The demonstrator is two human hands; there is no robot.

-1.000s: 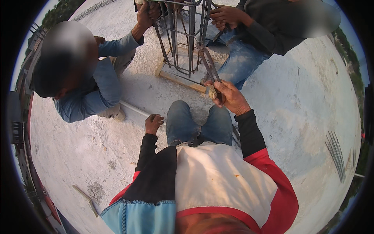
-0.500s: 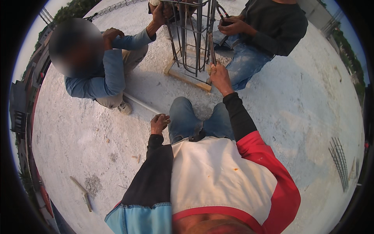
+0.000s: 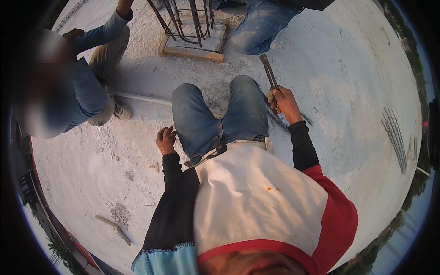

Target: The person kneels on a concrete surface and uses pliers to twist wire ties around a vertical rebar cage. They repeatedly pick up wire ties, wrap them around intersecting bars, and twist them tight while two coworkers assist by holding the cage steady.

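I squat on a white concrete slab, my blue-jeaned knees in front of me. My right hand (image 3: 285, 101) grips the handles of a pair of long metal pincers (image 3: 269, 78), whose jaws point up and away, beside my right knee; thin dark wires also run through that hand. My left hand (image 3: 166, 139) hangs loosely curled and empty next to my left knee, just above the slab. Ahead stands a cage of upright steel bars (image 3: 185, 20) set in a wooden-framed footing (image 3: 192, 50).
A person in a blue shirt (image 3: 87, 87) crouches at left, one arm reaching to the cage. Another person's jeaned leg (image 3: 259, 25) is behind the cage. A white pipe (image 3: 140, 97) lies on the slab, wooden scraps (image 3: 114, 228) at lower left, and a bar mesh (image 3: 396, 137) at right.
My right hand has drawn the pincers back from the steel cage to beside my right knee. The view has tilted down, so the cage and both people sit farther off.
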